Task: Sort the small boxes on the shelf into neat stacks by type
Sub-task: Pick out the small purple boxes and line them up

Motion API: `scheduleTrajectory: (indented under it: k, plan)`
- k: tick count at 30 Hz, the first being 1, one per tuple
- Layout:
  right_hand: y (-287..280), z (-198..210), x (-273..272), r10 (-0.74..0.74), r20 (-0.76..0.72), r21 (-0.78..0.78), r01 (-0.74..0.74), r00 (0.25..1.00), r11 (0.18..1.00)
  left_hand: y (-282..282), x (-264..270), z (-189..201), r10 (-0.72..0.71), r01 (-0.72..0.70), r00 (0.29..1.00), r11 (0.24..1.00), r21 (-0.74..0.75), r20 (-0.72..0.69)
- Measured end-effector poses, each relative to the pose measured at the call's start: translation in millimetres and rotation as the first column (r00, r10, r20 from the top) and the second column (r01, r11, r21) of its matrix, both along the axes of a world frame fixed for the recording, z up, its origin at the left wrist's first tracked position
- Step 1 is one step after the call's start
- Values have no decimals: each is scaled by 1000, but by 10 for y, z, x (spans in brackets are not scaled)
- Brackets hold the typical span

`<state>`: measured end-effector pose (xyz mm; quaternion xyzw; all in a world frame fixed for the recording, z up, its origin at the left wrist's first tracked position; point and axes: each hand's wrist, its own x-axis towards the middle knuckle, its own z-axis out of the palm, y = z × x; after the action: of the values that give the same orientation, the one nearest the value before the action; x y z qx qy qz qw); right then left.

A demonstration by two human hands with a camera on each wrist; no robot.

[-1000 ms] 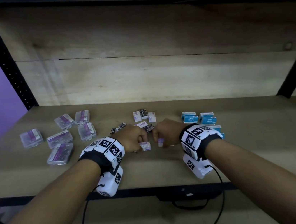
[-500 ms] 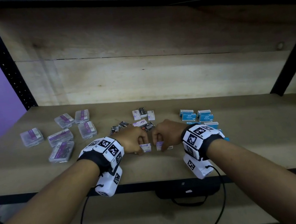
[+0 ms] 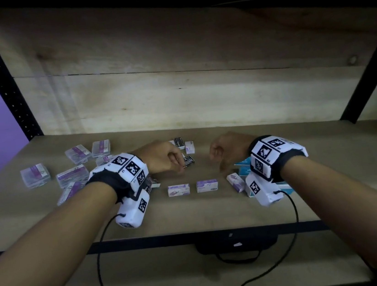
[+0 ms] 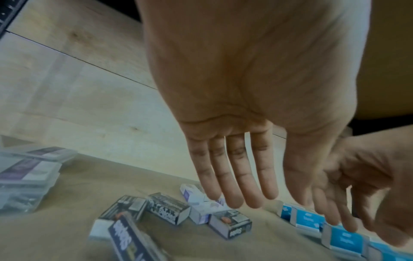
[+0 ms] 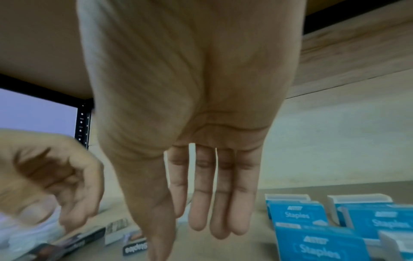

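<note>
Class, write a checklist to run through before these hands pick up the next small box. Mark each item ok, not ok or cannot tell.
1. Right hand empty: ok, fingers straight.
2. Left hand empty: ok.
3. Purple-white box stacked on its neighbour: not ok, they lie side by side, apart.
4. Third purple-white box squared up: not ok, askew.
5. Black boxes stacked: not ok, scattered.
6. Left hand touching the nearest black box: cannot tell.

Bare forearms end in matching rigs: a black fabric wristband [image 3: 106, 184] on the left, another black fabric wristband [image 3: 288, 161] on the right, each carrying white blocks printed with black square-patterned markers. A white camera housing [image 3: 132, 210] hangs under each wrist, trailing a thin black cable [image 3: 102, 262].
</note>
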<state>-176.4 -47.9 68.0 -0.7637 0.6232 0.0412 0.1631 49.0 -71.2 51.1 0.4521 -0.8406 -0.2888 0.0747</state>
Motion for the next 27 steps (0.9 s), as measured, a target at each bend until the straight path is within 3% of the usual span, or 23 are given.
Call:
scheduleTrajectory:
  k: [5, 14, 27]
  plan:
    - [-22, -177, -38, -20, -88, 23, 22, 996, 1000, -193, -84, -22, 108, -105, 994, 991, -81, 35]
    - [-76, -328, -18, 30, -178, 44, -22, 984, 999, -498, -158, -243, 173, -158, 979, 978, -137, 109]
    - [-108, -357, -17, 50, -196, -3, -52, 979, 999, -686, -272, -340, 135, -110, 962, 987, -116, 237]
